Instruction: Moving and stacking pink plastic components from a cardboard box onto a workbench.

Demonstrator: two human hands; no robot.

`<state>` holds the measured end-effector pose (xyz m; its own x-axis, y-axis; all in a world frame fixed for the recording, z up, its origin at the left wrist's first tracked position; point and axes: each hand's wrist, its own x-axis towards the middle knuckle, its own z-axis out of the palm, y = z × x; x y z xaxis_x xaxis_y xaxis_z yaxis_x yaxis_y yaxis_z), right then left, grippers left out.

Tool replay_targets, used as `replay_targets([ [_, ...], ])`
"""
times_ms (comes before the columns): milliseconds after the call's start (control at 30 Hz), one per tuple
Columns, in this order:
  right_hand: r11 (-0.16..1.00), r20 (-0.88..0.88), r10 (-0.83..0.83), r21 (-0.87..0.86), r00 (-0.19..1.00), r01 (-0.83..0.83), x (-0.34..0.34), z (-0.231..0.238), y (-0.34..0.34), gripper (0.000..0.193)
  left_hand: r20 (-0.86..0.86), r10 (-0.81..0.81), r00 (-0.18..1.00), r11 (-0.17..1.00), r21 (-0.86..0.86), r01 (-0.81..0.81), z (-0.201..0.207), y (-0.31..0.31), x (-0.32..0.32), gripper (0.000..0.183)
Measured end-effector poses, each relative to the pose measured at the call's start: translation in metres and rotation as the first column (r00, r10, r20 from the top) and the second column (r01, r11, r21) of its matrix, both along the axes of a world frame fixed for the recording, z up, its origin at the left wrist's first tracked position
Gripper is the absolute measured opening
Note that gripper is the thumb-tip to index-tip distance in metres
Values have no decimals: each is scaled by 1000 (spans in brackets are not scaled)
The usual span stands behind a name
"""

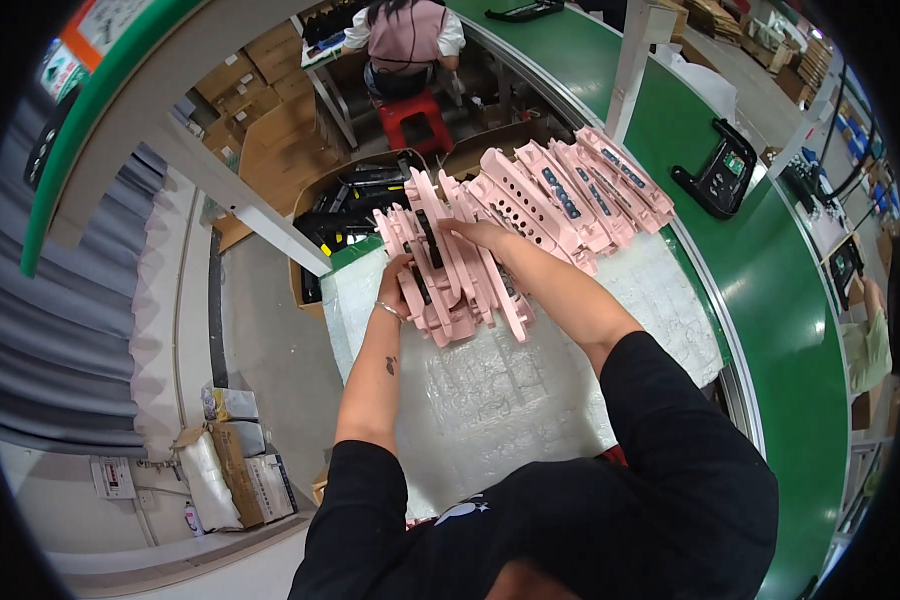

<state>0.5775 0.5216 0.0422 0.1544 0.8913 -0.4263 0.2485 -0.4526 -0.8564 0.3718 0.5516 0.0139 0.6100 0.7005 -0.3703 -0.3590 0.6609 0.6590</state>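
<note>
A leaning bunch of pink plastic housings (460,268) stands on edge at the far left of a film-covered table (490,395). My left hand (392,287) is closed on the bunch's left side, its fingers partly hidden by the parts. From the right, my right hand (473,232) reaches over the upper edges, fingers bent round the same bunch. To its right stands a row of more pink housings (518,205), some with dark blue inserts and others with rows of round holes. Dark pieces show between the housings near my hands.
A green conveyor (780,300) runs along the right, carrying a black housing (718,172). Beyond the table's left corner sits a cardboard box of black parts (355,195). A white post (270,235) rises at the left. Farther off, a person (407,40) sits on a red stool (415,122).
</note>
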Motion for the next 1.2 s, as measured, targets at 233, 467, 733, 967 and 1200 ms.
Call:
replay_targets([
  [233,993,314,97,-91,944,-72,16,18,0,85,-777,131,616,945,286,159,-34,36,-12,75],
  [467,987,781,3,98,625,-127,-2,31,-21,53,-782,343,520,914,405,7,-40,31,-19,92],
  [733,970,859,-48,161,510,-180,-17,22,-27,42,-796,387,465,822,526,217,-41,21,-40,60],
  [967,814,792,-232,475,565,-333,-5,0,-45,50,-470,736,487,442,879,181,-30,-69,-52,49],
  [1200,818,234,100,534,967,-214,-81,7,-166,27,-503,797,334,557,826,-84,-3,-337,-165,27],
])
